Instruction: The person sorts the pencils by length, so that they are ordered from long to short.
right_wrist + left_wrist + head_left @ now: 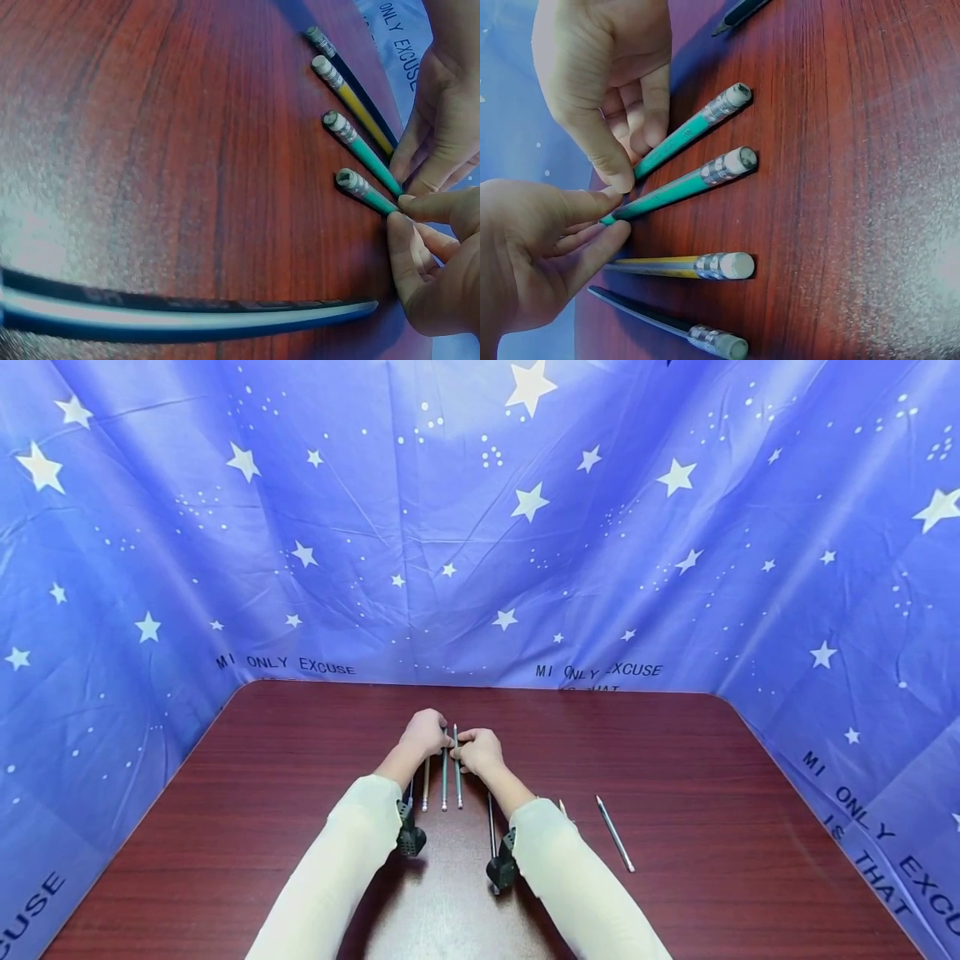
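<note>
Two green pencils with eraser ends lie side by side on the table, pointing away from me. My left hand [426, 732] pinches the far part of the left green pencil [682, 187] between thumb and finger. The right green pencil [367, 196] is pinched near its far end by my right hand [480, 750]. The fingers of both hands almost meet there. To the left lie a yellow pencil [660, 267] with a white eraser and a dark pencil [649, 311], roughly in line with the green ones. Both tips of the green pencils are hidden by fingers in the wrist views.
A dark, shiny pencil [187, 319] lies by my right forearm. Farther right on the reddish-brown table [675, 760] is another pencil [615, 833], and a pale tip [562, 807] shows beside my right sleeve. A blue star-patterned curtain [465, 527] surrounds the table's back and sides.
</note>
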Demonstrator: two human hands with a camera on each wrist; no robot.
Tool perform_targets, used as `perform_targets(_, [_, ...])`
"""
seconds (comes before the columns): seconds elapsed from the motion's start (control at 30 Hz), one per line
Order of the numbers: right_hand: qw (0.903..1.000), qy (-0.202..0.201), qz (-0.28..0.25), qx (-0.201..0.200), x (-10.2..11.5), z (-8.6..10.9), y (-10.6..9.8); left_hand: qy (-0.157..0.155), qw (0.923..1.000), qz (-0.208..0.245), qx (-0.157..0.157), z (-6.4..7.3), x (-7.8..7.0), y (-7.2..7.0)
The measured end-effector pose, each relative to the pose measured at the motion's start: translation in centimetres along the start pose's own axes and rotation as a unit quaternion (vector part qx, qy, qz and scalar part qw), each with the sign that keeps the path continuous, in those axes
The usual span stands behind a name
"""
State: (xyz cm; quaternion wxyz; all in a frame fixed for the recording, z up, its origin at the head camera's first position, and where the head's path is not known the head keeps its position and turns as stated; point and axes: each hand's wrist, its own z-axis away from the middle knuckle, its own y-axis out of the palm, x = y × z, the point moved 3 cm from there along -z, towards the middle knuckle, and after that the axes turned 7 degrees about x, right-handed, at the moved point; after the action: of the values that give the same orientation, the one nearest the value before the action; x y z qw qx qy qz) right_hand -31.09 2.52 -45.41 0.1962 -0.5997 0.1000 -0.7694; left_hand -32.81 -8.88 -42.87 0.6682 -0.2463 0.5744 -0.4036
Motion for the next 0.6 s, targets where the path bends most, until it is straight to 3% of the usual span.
perform_targets(0.37, [0.9992,0.005,0.039,0.005,0.5,0.5,-0.6,0.038,0.9984,-0.038,-0.018,0.7,-0.4,-0.9])
perform_targets(0.6, [0.9988,-0.013,0.045,0.013,0.8,1.5,-2.1,0.060,0.9978,-0.016,-0.021,1.7,-0.2,-1.3])
